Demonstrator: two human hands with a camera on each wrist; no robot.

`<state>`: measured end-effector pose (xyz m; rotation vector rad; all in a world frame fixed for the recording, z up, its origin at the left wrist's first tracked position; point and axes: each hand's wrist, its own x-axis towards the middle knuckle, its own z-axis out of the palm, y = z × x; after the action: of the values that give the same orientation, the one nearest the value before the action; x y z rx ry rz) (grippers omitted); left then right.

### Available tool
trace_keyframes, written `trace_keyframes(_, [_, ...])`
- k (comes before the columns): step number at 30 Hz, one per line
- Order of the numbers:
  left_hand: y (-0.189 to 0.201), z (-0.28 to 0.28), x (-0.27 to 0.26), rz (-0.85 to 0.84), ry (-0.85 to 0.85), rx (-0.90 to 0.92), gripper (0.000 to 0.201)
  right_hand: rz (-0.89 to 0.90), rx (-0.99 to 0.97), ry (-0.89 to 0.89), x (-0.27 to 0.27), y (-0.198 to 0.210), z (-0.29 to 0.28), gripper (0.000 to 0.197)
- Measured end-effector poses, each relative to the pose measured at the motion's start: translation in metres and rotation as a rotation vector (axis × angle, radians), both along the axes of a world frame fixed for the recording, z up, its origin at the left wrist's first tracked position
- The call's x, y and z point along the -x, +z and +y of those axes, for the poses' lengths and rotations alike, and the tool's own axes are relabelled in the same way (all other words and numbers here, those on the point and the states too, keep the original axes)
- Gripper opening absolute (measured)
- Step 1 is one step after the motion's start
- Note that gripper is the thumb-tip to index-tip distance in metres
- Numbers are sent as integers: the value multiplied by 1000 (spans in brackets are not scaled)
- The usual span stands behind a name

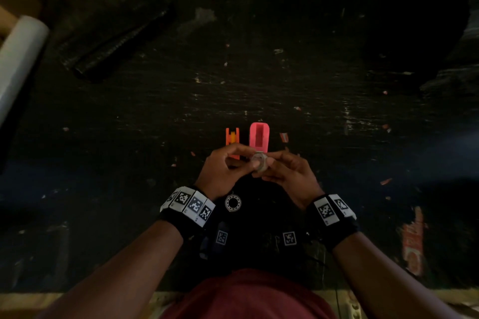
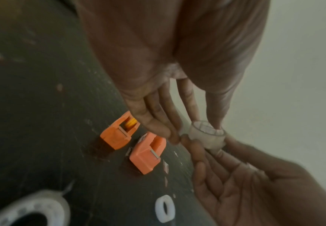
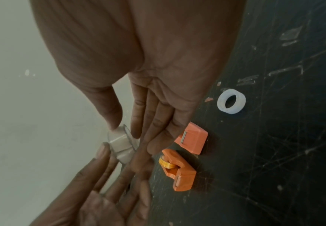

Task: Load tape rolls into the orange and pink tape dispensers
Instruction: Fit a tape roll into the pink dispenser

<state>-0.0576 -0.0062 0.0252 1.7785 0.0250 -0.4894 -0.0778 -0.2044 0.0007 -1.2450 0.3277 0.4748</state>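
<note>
A small clear tape roll (image 1: 259, 162) is held above the table, just in front of the two dispensers. My left hand (image 1: 230, 163) pinches it from the left and my right hand (image 1: 282, 166) pinches it from the right. In the wrist views the clear tape roll (image 2: 208, 136) (image 3: 121, 143) sits between thumbs and fingertips. The orange dispenser (image 1: 232, 137) stands on the left with a yellow roll (image 3: 166, 163) in it. To its right, the pink dispenser (image 1: 259, 136) shows a hollow slot.
A larger clear tape roll (image 1: 233, 202) lies on the dark, scratched table (image 1: 337, 124) between my wrists. A small white ring (image 3: 231, 101) lies near the pink dispenser. A white roll (image 1: 18, 59) and a black roll (image 1: 116, 33) lie at the far left. Small scraps are scattered around.
</note>
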Motion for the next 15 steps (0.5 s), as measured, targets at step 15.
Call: trace_keyframes(15, [-8, 0, -4, 37, 40, 110, 32, -145, 186, -6, -6, 7, 0, 26])
